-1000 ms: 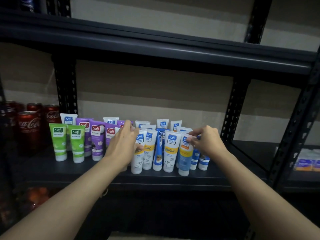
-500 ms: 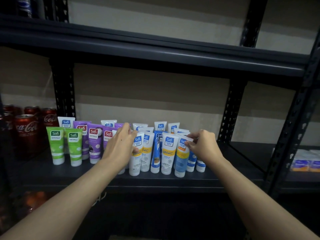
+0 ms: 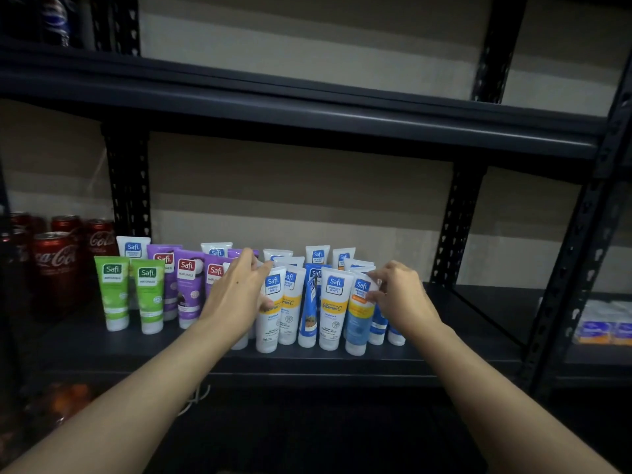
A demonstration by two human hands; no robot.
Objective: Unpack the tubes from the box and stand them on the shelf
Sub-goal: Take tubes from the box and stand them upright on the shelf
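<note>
Several Safi tubes stand cap-down on the dark shelf [image 3: 342,362]: two green tubes [image 3: 130,295] at the left, purple tubes [image 3: 188,285] behind them, and white and blue tubes [image 3: 333,309] in the middle. My left hand [image 3: 236,295] grips a white tube with a yellow band [image 3: 272,319] at the left of the white group. My right hand [image 3: 400,299] pinches the top of a light-blue tube with a yellow band [image 3: 359,316] at the group's right. No box is in view.
Red Coca-Cola cans [image 3: 56,265] stand at the shelf's left end behind a black upright [image 3: 128,186]. Another shelf board [image 3: 307,107] runs overhead. Blue-and-white packs [image 3: 603,328] lie in the neighbouring bay at the right.
My hands keep almost the same hold among the tubes. The right hand has shifted slightly onto the top of the light-blue tube. The camera view has tilted a little.
</note>
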